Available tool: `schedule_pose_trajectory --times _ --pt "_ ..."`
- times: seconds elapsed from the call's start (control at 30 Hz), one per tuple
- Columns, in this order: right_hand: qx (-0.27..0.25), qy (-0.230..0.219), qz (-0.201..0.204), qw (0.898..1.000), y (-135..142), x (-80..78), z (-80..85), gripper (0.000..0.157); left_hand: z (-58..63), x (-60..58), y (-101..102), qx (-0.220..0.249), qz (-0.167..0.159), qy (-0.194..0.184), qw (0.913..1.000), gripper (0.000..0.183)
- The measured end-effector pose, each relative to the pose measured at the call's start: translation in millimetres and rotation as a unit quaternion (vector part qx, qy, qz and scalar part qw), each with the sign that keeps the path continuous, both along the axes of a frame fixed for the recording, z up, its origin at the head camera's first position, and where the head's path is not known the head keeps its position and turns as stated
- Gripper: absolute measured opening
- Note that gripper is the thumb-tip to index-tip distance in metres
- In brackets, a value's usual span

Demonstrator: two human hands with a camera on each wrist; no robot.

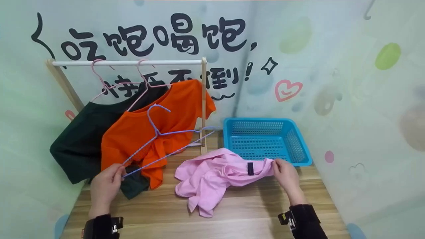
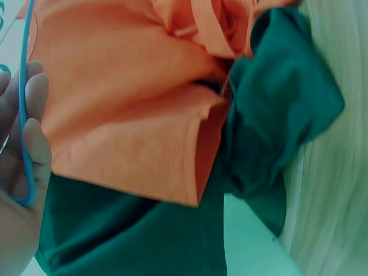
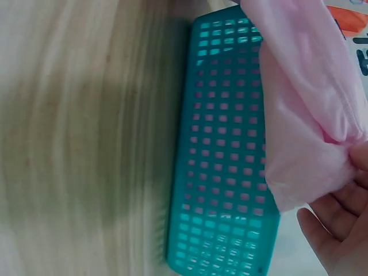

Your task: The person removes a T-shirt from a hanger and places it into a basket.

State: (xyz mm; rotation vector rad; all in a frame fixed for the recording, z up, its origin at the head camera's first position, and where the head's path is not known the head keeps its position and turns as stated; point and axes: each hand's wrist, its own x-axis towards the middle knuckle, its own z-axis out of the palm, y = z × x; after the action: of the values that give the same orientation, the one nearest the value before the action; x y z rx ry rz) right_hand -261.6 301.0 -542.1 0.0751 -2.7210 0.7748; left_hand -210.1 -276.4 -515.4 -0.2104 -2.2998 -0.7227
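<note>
My left hand [image 1: 105,187] grips a blue-purple clothes hanger [image 1: 157,132] by one corner, its hook pointing up in front of the hanging clothes. In the left wrist view the fingers [image 2: 37,95] curl around the hanger's wire. With my right hand [image 1: 286,174] I pinch the edge of a pink shirt [image 1: 212,179] between thumb and fingertips, beside a dark label on the cloth. The lifted edge is stretched to the right in front of the basket, while the rest of the shirt lies crumpled on the table.
A blue perforated basket [image 1: 300,151] stands at the back right of the wooden table [image 1: 252,219]. At the left, a rack with a white rail [image 1: 129,62] carries an orange shirt [image 1: 126,139] and a dark green shirt [image 1: 79,142] on pink hangers. A printed curtain hangs behind.
</note>
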Motion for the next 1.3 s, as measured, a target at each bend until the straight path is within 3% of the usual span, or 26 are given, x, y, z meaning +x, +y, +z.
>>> schedule_pose_trajectory --times 0.17,0.4,0.6,0.83,0.97,1.3 --pt "-0.003 0.011 0.016 1.0 1.5 2.3 -6.6 0.029 6.5 1.6 -10.7 0.0 0.032 -0.024 0.9992 0.004" --pt "0.002 0.076 0.059 0.995 -0.8 4.9 -5.5 0.047 24.0 -7.3 -9.3 -0.009 0.073 0.008 0.9972 0.009" --pt "0.0 0.105 0.093 0.99 -14.9 4.5 -1.3 0.056 46.3 -24.6 2.6 -0.014 0.079 0.042 0.9959 0.015" --pt "0.019 0.15 0.127 0.98 -37.3 3.7 -3.0 0.056 66.5 -45.4 24.7 -0.003 0.088 0.034 0.9956 0.02" --pt "0.032 0.179 0.153 0.971 -49.8 3.0 -8.1 0.056 74.2 -57.2 37.2 0.002 0.08 0.051 0.9955 0.02" --pt "0.036 0.172 0.188 0.966 -77.3 6.8 -20.5 0.06 97.0 -76.3 65.3 0.006 0.071 0.055 0.9959 0.023"
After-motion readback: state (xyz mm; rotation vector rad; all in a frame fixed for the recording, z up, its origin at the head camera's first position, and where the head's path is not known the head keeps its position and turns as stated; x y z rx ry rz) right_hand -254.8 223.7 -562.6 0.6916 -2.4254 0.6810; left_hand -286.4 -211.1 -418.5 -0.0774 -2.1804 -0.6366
